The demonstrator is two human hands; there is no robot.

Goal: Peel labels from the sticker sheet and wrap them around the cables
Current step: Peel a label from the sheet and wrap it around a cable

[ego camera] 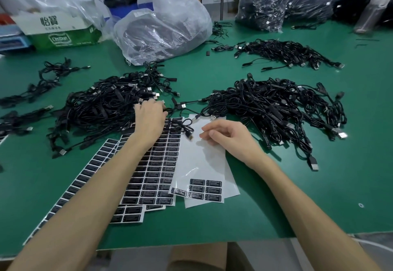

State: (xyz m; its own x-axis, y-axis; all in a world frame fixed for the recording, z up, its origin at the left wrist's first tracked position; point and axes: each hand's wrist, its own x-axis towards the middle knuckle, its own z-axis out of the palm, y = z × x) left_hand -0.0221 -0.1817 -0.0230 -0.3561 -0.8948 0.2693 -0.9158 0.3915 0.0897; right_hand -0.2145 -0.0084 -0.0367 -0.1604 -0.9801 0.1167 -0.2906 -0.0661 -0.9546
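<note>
My left hand (150,117) reaches over the full black label sheet (157,164) to the edge of the left cable pile (102,107), its fingers curled down round a black cable there. My right hand (229,136) rests on the mostly peeled white backing sheet (202,160), fingers loosely curled and holding nothing that I can see. Several black labels (205,190) remain at that sheet's near end. One loose USB cable (185,127) lies across the sheets between my hands. A big cable pile (276,109) sits right of my right hand.
More label sheets and a strip (70,187) fan out at the near left on the green table (297,185). A further cable pile (282,51) lies at the far right. Clear plastic bags (161,28) (261,0) and a cardboard box (57,30) stand along the back.
</note>
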